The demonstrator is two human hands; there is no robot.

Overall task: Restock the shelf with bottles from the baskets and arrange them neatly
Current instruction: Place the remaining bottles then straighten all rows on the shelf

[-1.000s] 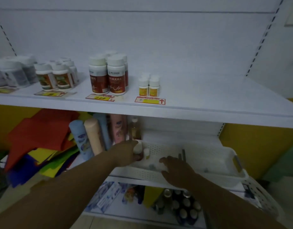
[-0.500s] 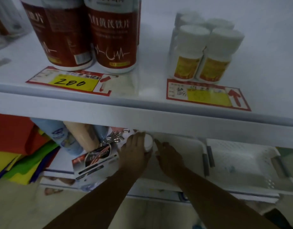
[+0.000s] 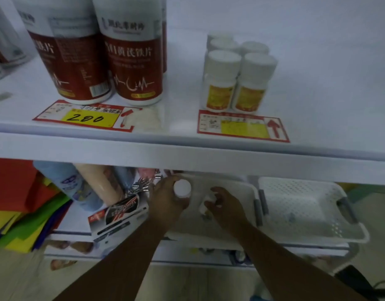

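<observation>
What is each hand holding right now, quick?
Left hand: closed round a small white-capped bottle.
Right hand: curled round a small white bottle in the white basket, mostly hidden.

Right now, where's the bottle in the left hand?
Lower centre of the head view: the white-capped bottle is gripped in the left hand, at the left end of the left white basket, just below the front edge of the upper shelf.

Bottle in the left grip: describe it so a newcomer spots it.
Under the white shelf, find the left of two white baskets. At its left rim the left grip holds a small bottle: its round white cap faces the camera, unlike the labelled bottles upright on the shelf.
</observation>
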